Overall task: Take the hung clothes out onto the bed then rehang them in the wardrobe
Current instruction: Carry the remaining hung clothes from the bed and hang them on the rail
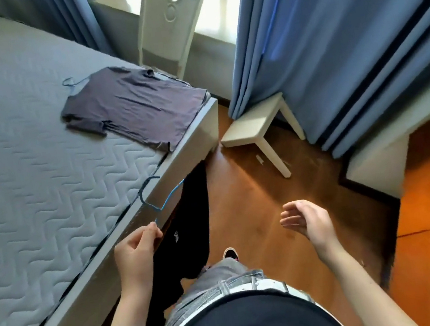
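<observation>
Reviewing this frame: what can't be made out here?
Head view only:
- Wardrobe: not in view, so how many clothes remain hung is unknown.
- Black garment: its lower part is hidden behind the left hand and forearm; the small white print is too blurred to read.
- Blue hanger: one end vanishes inside the left grip.
- Purple T-shirt: its hanger is mostly covered by the fabric.
- Right hand: open, empty.

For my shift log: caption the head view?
Left hand holds blue wire hanger with black garment beside grey quilted bed.

Wood floor, blue curtains, wht stool.
</observation>
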The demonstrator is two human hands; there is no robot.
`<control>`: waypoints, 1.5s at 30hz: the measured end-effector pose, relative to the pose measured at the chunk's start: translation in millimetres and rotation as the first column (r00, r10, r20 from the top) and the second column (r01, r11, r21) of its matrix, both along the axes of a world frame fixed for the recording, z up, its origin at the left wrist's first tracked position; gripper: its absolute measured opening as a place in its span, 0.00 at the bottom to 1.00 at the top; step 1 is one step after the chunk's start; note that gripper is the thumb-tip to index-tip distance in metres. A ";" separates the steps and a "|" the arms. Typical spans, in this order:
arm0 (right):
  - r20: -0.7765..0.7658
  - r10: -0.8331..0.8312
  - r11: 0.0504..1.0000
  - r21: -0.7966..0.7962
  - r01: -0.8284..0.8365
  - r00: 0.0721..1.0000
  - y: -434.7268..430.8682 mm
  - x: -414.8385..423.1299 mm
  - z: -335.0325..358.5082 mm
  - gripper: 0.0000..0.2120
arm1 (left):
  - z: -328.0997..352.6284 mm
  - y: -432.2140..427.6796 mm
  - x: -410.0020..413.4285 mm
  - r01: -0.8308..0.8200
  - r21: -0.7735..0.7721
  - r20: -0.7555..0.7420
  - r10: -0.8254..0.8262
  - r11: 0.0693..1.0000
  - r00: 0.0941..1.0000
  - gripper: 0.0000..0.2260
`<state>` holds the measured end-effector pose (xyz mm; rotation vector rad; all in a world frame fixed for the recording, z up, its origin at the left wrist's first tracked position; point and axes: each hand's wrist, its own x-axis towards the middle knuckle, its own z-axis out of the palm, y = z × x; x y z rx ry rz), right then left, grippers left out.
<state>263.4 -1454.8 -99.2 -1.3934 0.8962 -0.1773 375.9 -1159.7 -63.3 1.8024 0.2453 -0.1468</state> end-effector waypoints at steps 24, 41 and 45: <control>-0.114 0.561 0.826 0.149 -0.544 0.820 -248.3 481.7 -5.1 0.13 | -14.7 -202.3 302.5 -0.626 -0.020 -0.083 0.622 0.780 0.778 0.12; 0.072 0.829 0.540 0.153 -0.828 0.554 -69.7 808.1 12.2 0.12 | 40.0 -108.5 497.0 -0.922 -0.201 -0.057 0.936 0.331 0.348 0.10; 0.080 0.851 0.504 0.158 -0.849 0.520 -25.6 882.8 18.4 0.11 | 57.3 -76.4 575.7 -0.920 -0.222 0.005 0.944 0.323 0.330 0.09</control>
